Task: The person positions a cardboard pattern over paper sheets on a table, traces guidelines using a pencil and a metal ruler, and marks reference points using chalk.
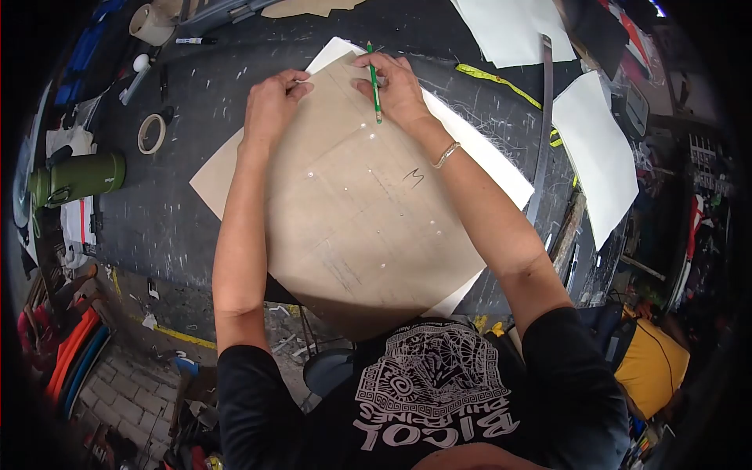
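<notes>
A large brown paper pattern (337,211) with small punched holes, faint pencil lines and a mark like an M lies over white sheets (484,160) on the dark table. My left hand (274,106) has its thumb and fingers closed at the pattern's upper left edge. At the far corner, my right hand (398,92) holds a green pencil (373,86) between its fingers, with its thumb and index finger resting by the pattern's edge. Part of the pattern's near edge hangs over the table's front, close to my shirt.
A yellow measuring tape (501,81) and a long metal ruler (544,117) lie to the right, beside more white sheets (599,157). On the left are a tape roll (151,134), a green bottle (86,176) and a marker (196,41).
</notes>
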Tool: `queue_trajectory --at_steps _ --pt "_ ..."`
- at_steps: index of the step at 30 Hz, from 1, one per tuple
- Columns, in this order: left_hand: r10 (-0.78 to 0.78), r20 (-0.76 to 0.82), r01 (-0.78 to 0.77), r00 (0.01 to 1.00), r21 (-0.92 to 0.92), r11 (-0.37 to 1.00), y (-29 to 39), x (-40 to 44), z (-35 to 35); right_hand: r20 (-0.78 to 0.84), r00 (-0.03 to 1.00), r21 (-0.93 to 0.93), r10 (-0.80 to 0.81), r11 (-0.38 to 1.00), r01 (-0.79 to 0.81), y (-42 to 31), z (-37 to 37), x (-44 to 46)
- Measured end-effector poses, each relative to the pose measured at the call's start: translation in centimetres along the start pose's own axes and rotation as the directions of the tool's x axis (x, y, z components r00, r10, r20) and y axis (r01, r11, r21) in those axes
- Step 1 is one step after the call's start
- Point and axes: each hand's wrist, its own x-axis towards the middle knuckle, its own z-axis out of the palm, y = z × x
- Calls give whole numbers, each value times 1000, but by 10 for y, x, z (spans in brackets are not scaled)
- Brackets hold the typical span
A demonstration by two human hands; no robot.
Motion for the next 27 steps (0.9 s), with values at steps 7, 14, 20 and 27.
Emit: queue_trajectory --at_steps 7,14,20,27 --pt "-20 21 20 1000 -22 1000 1 4 1 -28 999 23 -33 999 34 4 3 -4" --pt "-55 39 56 998 -37 998 -1 6 2 -52 994 -26 -93 995 92 12 4 -6" --pt "-101 60 103 993 -35 994 7 3 4 -55 993 -11 -100 995 100 16 2 -10" --pt "-118 58 121 991 -56 991 10 1 7 -52 994 -3 -97 995 97 16 0 -12"
